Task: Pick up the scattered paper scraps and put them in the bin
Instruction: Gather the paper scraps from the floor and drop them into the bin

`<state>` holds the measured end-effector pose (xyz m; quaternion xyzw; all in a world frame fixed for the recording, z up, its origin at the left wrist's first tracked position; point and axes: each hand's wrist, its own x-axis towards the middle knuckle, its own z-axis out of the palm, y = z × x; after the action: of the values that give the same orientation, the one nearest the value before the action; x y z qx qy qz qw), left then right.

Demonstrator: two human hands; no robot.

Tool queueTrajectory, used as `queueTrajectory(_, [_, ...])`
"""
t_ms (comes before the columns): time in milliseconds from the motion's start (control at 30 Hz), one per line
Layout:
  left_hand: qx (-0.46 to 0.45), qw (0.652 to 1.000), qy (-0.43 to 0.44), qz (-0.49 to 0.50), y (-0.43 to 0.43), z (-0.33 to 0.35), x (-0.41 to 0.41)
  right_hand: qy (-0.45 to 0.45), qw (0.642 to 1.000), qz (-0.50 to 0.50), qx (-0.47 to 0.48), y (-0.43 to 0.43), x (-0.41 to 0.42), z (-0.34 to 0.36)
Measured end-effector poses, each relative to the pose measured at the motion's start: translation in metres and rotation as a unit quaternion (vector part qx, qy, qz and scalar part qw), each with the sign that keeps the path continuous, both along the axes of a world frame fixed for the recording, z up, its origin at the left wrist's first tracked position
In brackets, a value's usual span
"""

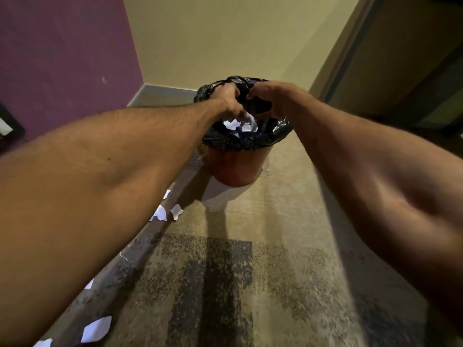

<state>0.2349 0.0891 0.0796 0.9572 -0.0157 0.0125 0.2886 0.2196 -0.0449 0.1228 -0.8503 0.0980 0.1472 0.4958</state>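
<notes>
An orange bin [238, 167] lined with a black bag [278, 128] stands on the carpet near the room's corner. White paper scraps [234, 125] lie inside it. Both of my hands hover over its mouth. My left hand [226, 100] points its bunched fingers down into the opening, and a white scrap [251, 119] hangs right at the fingertips. My right hand [271, 100] is curled over the far right of the rim; its palm is hidden. More scraps [160, 214] lie on the floor left of the bin, and a larger one [96, 329] lies at the bottom left.
A patterned carpet [250, 246] covers the floor, with a dark strip [140, 249] along its left edge. A purple wall [62, 58] rises on the left, a cream wall [225, 33] behind the bin, and a dark door frame [350, 46] on the right.
</notes>
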Motion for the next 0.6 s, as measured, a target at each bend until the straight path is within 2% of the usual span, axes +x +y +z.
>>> queueTrajectory(133, [-0.018, 0.999, -0.039, 0.002, 0.004, -0.002, -0.005, -0.051, 0.997, -0.055, -0.001, 0.000, -0.006, -0.006])
queueTrajectory(333, [0.009, 0.996, -0.089, -0.028, 0.030, -0.002, -0.043, -0.175, 0.971, -0.137, -0.087, 0.015, -0.032, -0.027])
queueTrajectory(433, [0.021, 0.995, -0.095, -0.029, 0.054, -0.003, -0.061, -0.227, 0.960, -0.120, -0.107, 0.039, -0.057, -0.021])
queueTrajectory(600, [0.006, 0.998, -0.067, 0.004, 0.116, -0.002, -0.092, -0.254, 0.956, -0.076, -0.127, 0.101, -0.089, -0.007])
